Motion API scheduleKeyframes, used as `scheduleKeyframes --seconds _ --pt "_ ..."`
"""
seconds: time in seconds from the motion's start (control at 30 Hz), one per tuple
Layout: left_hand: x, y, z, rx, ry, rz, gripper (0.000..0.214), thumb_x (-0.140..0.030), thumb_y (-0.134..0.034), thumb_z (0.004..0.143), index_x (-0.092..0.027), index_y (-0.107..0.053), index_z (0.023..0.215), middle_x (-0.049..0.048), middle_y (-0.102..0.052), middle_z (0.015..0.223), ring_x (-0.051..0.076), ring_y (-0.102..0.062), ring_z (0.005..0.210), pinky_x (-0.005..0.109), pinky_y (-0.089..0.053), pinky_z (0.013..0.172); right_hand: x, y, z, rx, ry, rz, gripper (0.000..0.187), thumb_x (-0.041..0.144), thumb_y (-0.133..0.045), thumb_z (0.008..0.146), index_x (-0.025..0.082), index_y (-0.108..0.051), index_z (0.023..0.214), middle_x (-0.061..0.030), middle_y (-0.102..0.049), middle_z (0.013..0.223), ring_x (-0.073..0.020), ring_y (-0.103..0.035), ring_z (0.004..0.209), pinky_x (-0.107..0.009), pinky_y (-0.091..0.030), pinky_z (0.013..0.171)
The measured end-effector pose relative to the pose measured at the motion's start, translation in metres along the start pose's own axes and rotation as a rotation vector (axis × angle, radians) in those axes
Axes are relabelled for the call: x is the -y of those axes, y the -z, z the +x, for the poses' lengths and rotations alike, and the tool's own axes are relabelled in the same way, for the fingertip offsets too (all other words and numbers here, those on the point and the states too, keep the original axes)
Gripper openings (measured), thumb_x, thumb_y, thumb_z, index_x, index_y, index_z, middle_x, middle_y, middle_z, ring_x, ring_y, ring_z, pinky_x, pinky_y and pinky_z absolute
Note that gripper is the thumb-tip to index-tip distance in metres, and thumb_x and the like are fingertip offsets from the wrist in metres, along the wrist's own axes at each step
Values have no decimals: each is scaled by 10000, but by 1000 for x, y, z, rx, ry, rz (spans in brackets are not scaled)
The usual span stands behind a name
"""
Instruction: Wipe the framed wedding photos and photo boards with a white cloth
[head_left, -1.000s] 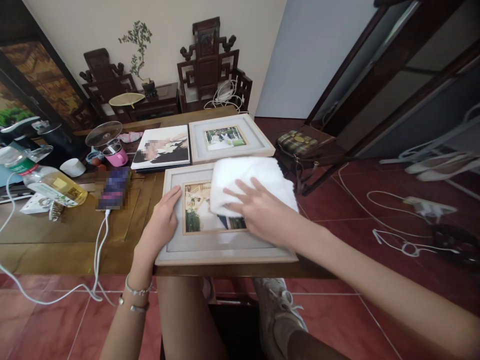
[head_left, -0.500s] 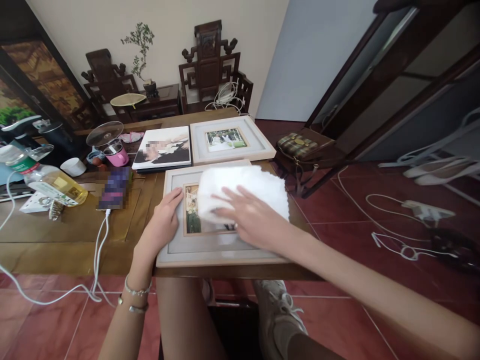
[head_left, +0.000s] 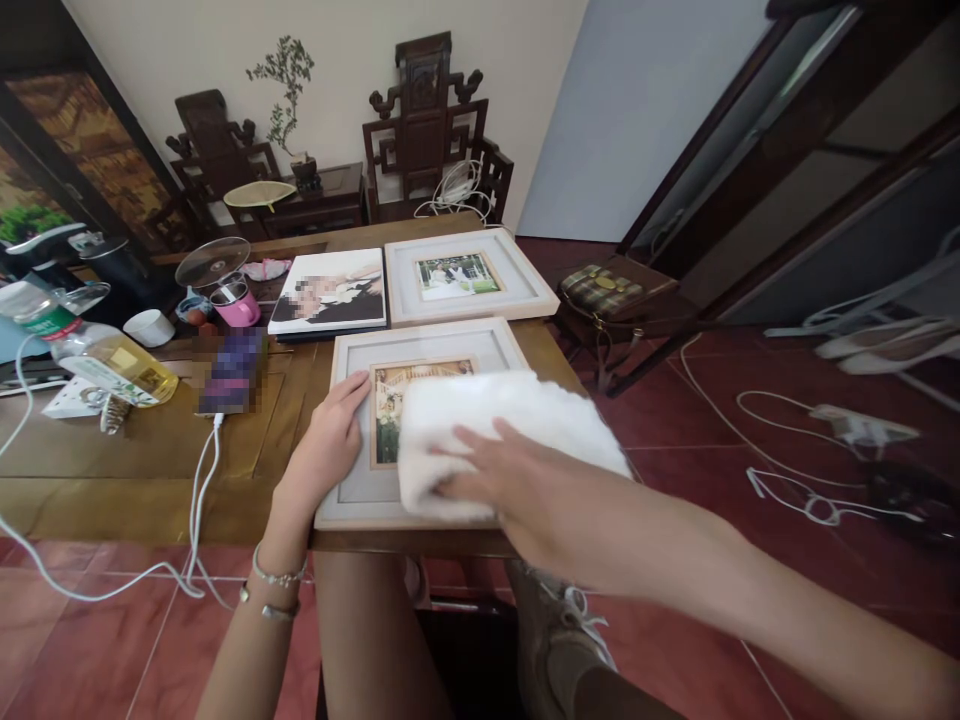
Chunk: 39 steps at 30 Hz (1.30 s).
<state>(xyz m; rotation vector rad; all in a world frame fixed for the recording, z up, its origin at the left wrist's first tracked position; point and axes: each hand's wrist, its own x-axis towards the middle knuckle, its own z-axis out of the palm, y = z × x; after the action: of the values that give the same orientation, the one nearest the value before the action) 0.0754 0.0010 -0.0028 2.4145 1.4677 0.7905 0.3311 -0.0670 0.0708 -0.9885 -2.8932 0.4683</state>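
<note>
The brown wooden bench (head_left: 277,490) carries a near frame (head_left: 375,487) lying flat along its near edge toward the right corner. A far frame (head_left: 459,277) sits by the far right corner, a photo panel (head_left: 330,290) just left of it. Leftward lie a phone (head_left: 234,372), pink mug (head_left: 238,308), white cup (head_left: 148,328) and bottle (head_left: 124,365). A white cable (head_left: 201,470) drops over the near edge.

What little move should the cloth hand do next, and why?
Maybe the right hand could slide the white cloth left: the left strip of the picture is uncovered, and the left hand rests on the nearer frame.
</note>
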Motion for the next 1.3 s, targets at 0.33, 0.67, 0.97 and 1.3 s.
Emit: scheduleKeyframes --seconds 0.33,0.67,0.97,1.3 --pt "3 0 -1 19 5 -6 576 -20 -369 807 -106 -553 1346 150 -518 1442 257 -473 1353 465 -353 1165 1 -10 17 -29 -35 69 694 -61 -453 648 248 -633 1243 -76 -496 1467 -311 -396 1374 -583 -318 1104" --pt "2 2 -1 24 -29 -7 576 -9 -359 803 -83 -553 1341 162 -520 1439 250 -465 1363 471 -357 1165 -81 -8 87 -185 -96 -404 581 -5 -483 788 148 -564 1343 -141 -370 1535 -388 -259 1426 -641 -243 1105" --pt "-1 2 -1 25 7 -8 578 -10 -366 807 -110 -548 1345 135 -515 1449 244 -458 1367 462 -345 1173 21 3 20 131 121 53 573 8 -553 690 260 -693 1185 -72 -567 1399 -358 -482 1300 -570 -392 1059" --pt "-3 2 -1 53 27 -17 500 -76 -332 891 -88 -535 1348 162 -499 1458 240 -443 1377 454 -345 1166 1 -7 30 -37 -6 5 645 -55 -462 647 223 -671 1190 -80 -560 1406 -311 -453 1334 -531 -382 1080"
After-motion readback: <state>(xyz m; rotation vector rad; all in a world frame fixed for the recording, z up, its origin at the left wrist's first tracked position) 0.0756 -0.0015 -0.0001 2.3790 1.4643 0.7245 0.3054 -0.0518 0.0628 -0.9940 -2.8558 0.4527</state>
